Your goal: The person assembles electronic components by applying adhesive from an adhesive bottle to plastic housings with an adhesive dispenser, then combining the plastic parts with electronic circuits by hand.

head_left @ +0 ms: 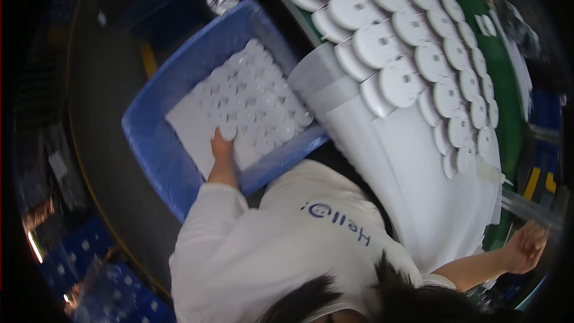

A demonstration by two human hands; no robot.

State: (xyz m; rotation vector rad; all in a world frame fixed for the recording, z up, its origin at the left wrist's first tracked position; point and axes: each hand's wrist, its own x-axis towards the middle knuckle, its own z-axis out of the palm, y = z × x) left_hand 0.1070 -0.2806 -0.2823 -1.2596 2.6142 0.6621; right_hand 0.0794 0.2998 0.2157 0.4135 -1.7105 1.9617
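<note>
My left hand reaches into a blue bin to my left. Its thumb and fingers are closed on the edge of a small white round piece, at the near side of a layer of similar white round pieces. These lie close together in rows on a white sheet inside the bin. Out at the far right, beyond the table's near corner, my right hand is raised with its fingers curled in, and no object shows in it.
White discs with small dark square marks overlap in rows on the green-topped table to my right. White foam sheeting covers its near part and hangs beside the bin. A dark floor with a yellow line and blue crates are at left.
</note>
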